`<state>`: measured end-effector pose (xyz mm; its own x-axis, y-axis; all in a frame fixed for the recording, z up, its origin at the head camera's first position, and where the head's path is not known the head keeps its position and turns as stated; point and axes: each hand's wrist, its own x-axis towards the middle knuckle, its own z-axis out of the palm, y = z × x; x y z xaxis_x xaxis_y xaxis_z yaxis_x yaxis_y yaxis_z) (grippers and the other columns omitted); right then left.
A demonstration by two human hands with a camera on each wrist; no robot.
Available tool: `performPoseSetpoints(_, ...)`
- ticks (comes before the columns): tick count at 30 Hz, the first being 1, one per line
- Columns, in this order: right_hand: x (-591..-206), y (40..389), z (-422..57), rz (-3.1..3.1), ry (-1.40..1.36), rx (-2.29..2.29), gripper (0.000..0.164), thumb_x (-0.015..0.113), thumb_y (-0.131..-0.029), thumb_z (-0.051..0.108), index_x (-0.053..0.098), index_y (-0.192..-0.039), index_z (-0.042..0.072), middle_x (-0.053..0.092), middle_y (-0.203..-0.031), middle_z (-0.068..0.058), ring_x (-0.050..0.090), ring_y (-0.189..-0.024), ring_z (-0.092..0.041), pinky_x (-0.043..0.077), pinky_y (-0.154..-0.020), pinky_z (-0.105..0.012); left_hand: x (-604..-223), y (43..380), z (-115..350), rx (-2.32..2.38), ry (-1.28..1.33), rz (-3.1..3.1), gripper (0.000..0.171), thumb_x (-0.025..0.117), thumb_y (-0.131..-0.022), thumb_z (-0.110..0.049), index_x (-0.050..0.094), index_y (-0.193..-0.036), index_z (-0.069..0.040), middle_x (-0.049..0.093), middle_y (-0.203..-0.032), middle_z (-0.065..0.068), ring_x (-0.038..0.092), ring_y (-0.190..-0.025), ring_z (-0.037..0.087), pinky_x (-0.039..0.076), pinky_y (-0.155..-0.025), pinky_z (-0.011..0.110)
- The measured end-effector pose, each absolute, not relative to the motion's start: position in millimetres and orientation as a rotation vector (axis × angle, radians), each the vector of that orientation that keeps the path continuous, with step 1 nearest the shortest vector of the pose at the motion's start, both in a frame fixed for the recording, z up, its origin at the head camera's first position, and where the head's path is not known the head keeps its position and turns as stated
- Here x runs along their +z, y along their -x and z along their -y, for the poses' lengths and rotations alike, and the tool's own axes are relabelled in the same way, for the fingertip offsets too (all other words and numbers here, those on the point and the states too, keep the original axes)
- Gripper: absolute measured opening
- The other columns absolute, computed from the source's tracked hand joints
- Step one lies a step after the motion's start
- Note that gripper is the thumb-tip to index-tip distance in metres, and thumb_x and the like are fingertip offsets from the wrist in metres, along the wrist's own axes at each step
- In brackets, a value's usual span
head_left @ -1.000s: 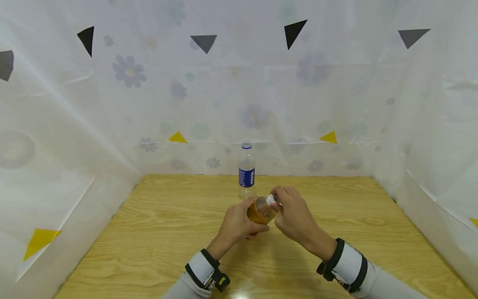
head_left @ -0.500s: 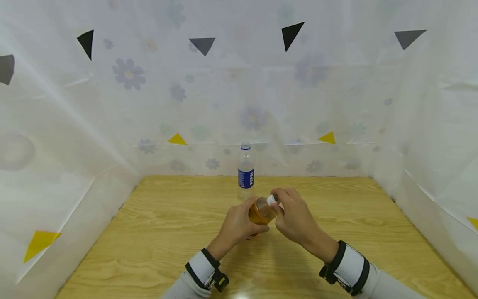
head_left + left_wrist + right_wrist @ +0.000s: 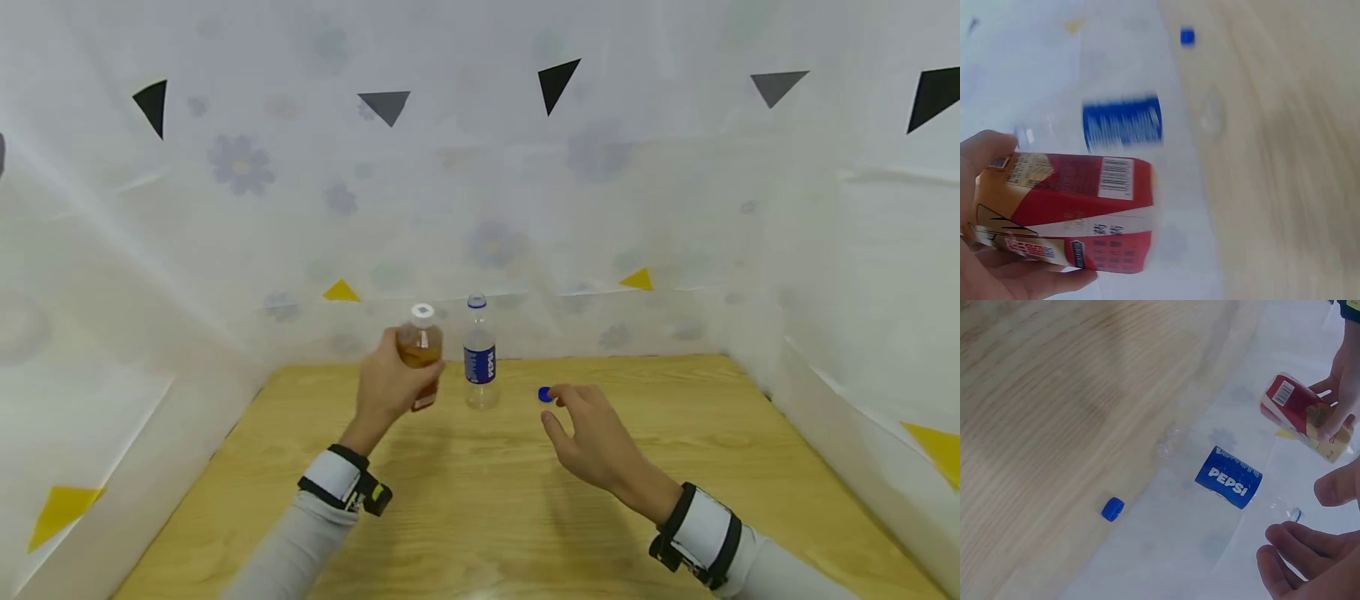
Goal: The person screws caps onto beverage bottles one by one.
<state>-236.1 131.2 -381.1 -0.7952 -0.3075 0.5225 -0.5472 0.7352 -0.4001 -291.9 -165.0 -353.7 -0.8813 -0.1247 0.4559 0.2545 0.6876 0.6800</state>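
My left hand point(image 3: 386, 383) grips an amber drink bottle point(image 3: 420, 350) with a white cap and a red label point(image 3: 1079, 212). It holds the bottle upright above the table's far left-centre. Just to its right, a clear Pepsi bottle point(image 3: 478, 354) with a blue label point(image 3: 1229, 477) stands near the back edge. A small blue cap point(image 3: 545, 394) lies on the wood beside it, also seen in the right wrist view point(image 3: 1112, 509). My right hand point(image 3: 573, 417) hovers just behind the cap, its fingers point(image 3: 1285, 550) loosely curled and holding nothing.
The wooden table point(image 3: 480, 517) is walled on three sides by white flowered sheeting point(image 3: 495, 208) with black, grey and yellow triangles. Both forearms wear wrist bands point(image 3: 693, 533).
My left hand has lifted the amber bottle up and to the left, beside the Pepsi bottle. My right hand has let go of the white cap and drawn away to the right.
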Motion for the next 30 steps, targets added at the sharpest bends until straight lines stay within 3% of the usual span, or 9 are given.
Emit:
performPoseSetpoints(6, -394.0, 241.0, -139.4, 2.561, -0.609, 0.730, 0.030, 0.064, -0.100, 0.020, 0.066, -0.122, 0.000, 0.067, -0.112, -0.016, 0.061, -0.106, -0.031, 0.053, -0.084, -0.047, -370.5, 319.1, 230.5, -1.025, -0.162, 2.253, 0.069, 0.083, -0.084, -0.036, 0.051, -0.132, 0.001, 0.067, -0.117, 0.026, 0.070, -0.100, 0.043, 0.058, -0.080, 0.057)
performPoseSetpoints(12, -398.3, 242.1, -147.3, 2.559, -0.580, 0.708, 0.027, 0.063, -0.099, 0.015, 0.065, -0.122, 0.000, 0.067, -0.109, -0.015, 0.062, -0.104, -0.031, 0.054, -0.081, -0.047, -395.6, 325.8, 270.3, -1.080, -0.367, 2.176, 0.072, 0.083, -0.084, -0.036, 0.048, -0.135, 0.001, 0.064, -0.124, 0.026, 0.064, -0.110, 0.045, 0.054, -0.091, 0.060)
performPoseSetpoints(20, -400.6, 238.6, -146.4, 2.568, -0.571, 0.714, 0.026, 0.064, -0.097, 0.007, 0.064, -0.121, -0.002, 0.066, -0.103, -0.014, 0.062, -0.105, -0.034, 0.053, -0.080, -0.048, -427.5, 313.1, 292.6, -0.993, -0.568, 2.206, 0.082, 0.080, -0.085, -0.044, 0.042, -0.138, 0.005, 0.062, -0.118, 0.032, 0.062, -0.105, 0.052, 0.050, -0.087, 0.064)
performPoseSetpoints(30, -402.6, 236.2, -147.5, 2.546, -0.564, 0.732, 0.021, 0.062, -0.096, 0.002, 0.065, -0.116, -0.001, 0.064, -0.093, -0.008, 0.062, -0.095, -0.030, 0.050, -0.073, -0.041, -437.4, 317.4, 298.1, -0.952, -0.544, 2.228, 0.084, 0.079, -0.086, -0.046, 0.039, -0.138, 0.005, 0.062, -0.119, 0.035, 0.062, -0.104, 0.055, 0.051, -0.087, 0.064)
